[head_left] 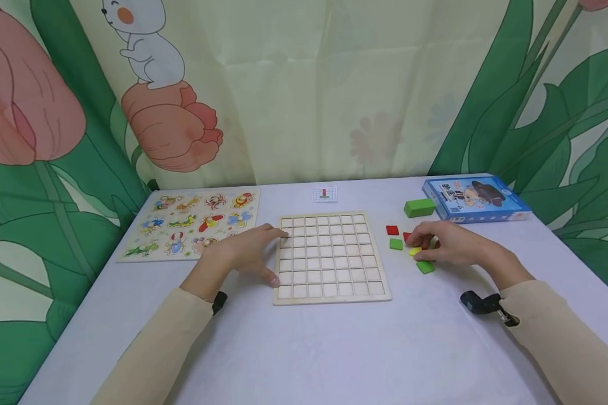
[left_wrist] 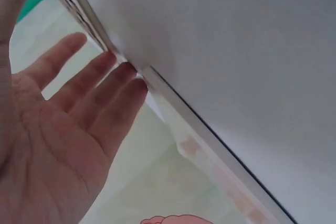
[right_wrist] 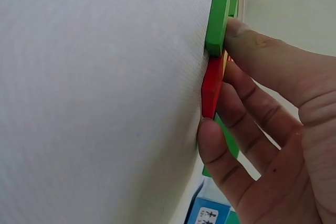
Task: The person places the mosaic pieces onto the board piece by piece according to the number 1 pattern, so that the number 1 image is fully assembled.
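The left hand (head_left: 245, 247) touches the left edge of a wooden grid board (head_left: 332, 301), thumb and fingers spread apart. In the left wrist view, that hand's (left_wrist: 73, 114) fingertips meet the board's edge. Over small tiles to the right of the board is the right hand (head_left: 448, 243), bent at the fingers. Around its fingertips are a red tile (head_left: 407, 237), a yellow tile (head_left: 414, 251) and a green tile (head_left: 425, 267). In the right wrist view, the right hand's (right_wrist: 268, 119) thumb touches a green tile (right_wrist: 217, 19), and another fingertip meets a red tile (right_wrist: 211, 87).
Another red tile (head_left: 392, 230) and green tile (head_left: 396, 244) lie beside the board. Behind them are a green block (head_left: 419, 207) and a blue box (head_left: 476, 198). An insect picture board (head_left: 190, 225) lies at the left, a small printed card (head_left: 325, 194) at the back.
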Demonstrator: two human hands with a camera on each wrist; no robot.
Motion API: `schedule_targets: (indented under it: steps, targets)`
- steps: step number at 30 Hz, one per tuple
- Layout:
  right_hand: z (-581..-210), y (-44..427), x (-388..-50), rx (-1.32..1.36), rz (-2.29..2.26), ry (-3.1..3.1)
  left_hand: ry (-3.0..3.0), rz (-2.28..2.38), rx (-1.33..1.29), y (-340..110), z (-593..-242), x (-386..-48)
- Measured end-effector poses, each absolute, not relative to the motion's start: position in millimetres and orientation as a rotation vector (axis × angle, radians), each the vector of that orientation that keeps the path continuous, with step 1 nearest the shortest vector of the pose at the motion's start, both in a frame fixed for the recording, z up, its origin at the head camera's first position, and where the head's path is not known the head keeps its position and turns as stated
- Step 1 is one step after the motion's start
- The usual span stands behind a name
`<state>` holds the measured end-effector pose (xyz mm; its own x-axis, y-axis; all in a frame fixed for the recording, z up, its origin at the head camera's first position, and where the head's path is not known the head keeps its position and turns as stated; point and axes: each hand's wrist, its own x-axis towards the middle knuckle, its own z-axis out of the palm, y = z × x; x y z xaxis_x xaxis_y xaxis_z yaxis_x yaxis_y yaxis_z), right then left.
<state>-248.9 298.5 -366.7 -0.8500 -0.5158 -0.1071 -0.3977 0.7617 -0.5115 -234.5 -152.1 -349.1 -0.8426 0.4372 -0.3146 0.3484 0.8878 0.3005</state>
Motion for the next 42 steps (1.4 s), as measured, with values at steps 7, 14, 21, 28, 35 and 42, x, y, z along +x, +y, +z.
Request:
schedule_targets:
  steps: [7, 14, 21, 28, 35, 42]
  targets:
    - [-365, 292, -252, -0.762, -0.690, 2.709, 2.688, 0.350, 0.571, -158, -351, -236]
    - [-356, 293, -251, -0.745, -0.720, 2.745, 2.707, 0.347, 0.614, -157, -350, -238]
    - [-353, 278, -256, -0.806, -0.863, 2.742, 2.705, 0.323, 0.595, -160, -350, -236]
    - [-352, 259, -264, -0.936, -1.024, 2.690, 2.688, 0.337, 0.601, -167, -356, -233]
    - [-344, 250, -270, -0.972, -1.103, 2.661, 2.668, 0.313, 0.618, -158, -356, -237]
    - [-336, 239, -274, -1.041, -1.197, 2.646, 2.660, 0.326, 0.623, -151, -355, -239]
